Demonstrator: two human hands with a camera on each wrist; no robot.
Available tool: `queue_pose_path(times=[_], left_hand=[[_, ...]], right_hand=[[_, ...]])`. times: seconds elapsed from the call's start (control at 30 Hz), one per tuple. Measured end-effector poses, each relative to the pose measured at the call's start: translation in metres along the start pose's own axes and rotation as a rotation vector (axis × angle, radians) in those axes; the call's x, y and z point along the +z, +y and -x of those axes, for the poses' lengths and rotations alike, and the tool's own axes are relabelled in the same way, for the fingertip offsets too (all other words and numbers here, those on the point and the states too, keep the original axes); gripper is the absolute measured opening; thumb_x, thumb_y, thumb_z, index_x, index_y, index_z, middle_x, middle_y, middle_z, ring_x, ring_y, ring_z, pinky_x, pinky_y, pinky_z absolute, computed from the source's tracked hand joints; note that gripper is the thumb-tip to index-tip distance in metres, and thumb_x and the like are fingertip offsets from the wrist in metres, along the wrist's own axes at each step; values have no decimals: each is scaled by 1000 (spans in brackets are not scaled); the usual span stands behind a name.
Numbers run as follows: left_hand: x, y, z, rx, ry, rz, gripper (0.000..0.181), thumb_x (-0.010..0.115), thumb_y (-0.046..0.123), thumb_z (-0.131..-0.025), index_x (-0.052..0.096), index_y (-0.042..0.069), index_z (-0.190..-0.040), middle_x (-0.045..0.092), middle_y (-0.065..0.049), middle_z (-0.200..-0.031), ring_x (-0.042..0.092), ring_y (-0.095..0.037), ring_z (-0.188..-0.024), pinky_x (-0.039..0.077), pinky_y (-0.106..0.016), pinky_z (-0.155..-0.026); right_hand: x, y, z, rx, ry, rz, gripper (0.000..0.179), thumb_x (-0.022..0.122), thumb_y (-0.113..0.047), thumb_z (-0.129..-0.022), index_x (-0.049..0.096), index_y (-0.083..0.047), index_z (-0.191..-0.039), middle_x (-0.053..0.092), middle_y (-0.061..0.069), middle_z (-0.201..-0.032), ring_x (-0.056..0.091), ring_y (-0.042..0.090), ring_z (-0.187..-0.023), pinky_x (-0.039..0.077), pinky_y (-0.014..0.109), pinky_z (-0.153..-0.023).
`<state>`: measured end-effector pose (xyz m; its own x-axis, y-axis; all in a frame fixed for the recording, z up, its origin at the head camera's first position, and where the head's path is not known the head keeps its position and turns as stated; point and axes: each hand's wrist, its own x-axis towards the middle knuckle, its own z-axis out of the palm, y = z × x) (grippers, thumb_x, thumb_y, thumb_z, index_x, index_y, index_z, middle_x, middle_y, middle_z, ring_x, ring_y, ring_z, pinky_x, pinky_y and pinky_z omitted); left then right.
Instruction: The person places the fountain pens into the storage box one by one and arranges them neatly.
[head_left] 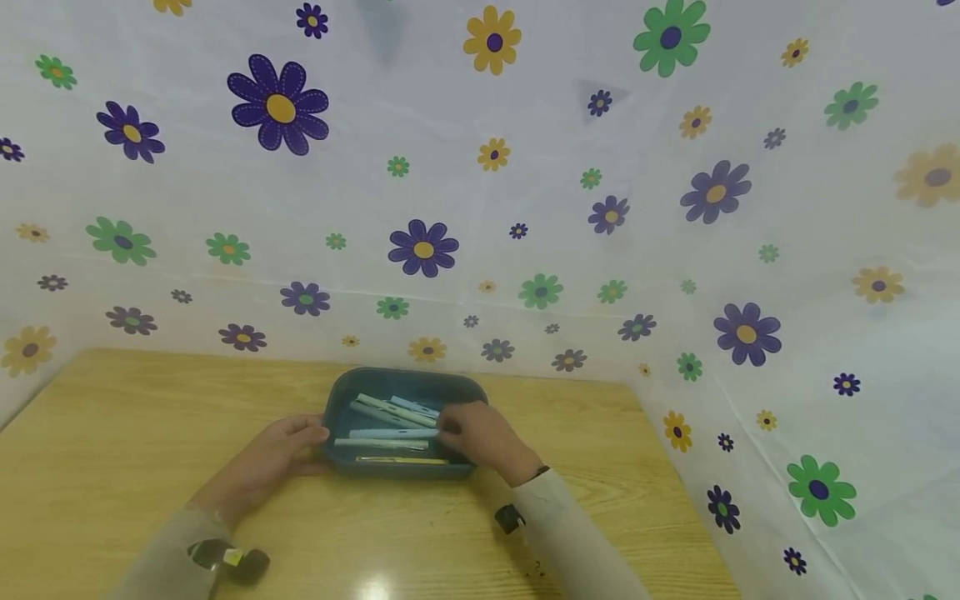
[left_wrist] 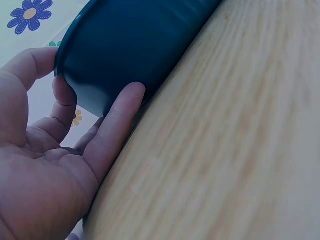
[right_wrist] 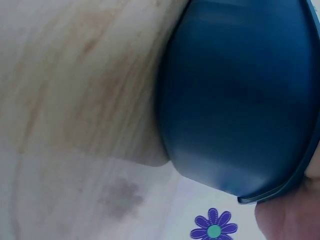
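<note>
A dark blue plastic tray rests on the wooden table and holds several slim pens. Among them are a light blue pen, pale green pens and a yellow pen along the near side. My left hand grips the tray's left end; in the left wrist view its fingers are at the rim and against the outer wall. Over the tray's right side, my right hand reaches in with curled fingers at the right ends of the pens. Its fingertips are hidden, so I cannot tell whether they pinch a pen.
The wooden table extends to both sides of the tray. A white flower-printed sheet stands close behind the table and along its right side. Dark wrist devices are worn at both sleeves.
</note>
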<state>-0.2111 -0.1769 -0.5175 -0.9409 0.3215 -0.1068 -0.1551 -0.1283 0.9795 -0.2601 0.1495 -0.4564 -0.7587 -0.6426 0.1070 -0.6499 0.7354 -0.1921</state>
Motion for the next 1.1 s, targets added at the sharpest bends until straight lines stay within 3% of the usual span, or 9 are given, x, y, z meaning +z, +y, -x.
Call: queue_pose_path(times=[0.3, 0.6, 1.1], left_hand=[[-2, -2, -2, -5, 2, -11, 53, 57, 28, -94, 43, -13, -126, 31, -24, -145, 46, -37, -124, 53, -45, -92], [-3, -3, -3, -32, 22, -8, 53, 60, 29, -93, 45, -11, -124, 34, -20, -144, 45, -36, -125, 54, -45, -91], [-4, -5, -4, -23, 19, -10, 53, 58, 28, -94, 44, -9, -128, 37, -21, -141, 49, -36, -122, 54, -45, -91]], right_hand=[[8, 5, 3, 29, 91, -66, 13, 62, -32, -92, 68, -22, -98, 67, -12, -91, 61, 3, -81, 55, 23, -76], [9, 6, 5, 43, 111, -133, 16, 61, -31, -93, 68, -19, -101, 66, -12, -90, 59, 0, -78, 54, 20, -71], [11, 7, 6, 89, 185, -187, 15, 61, -31, -93, 67, -21, -100, 66, -11, -94, 58, 1, -81, 53, 21, -72]])
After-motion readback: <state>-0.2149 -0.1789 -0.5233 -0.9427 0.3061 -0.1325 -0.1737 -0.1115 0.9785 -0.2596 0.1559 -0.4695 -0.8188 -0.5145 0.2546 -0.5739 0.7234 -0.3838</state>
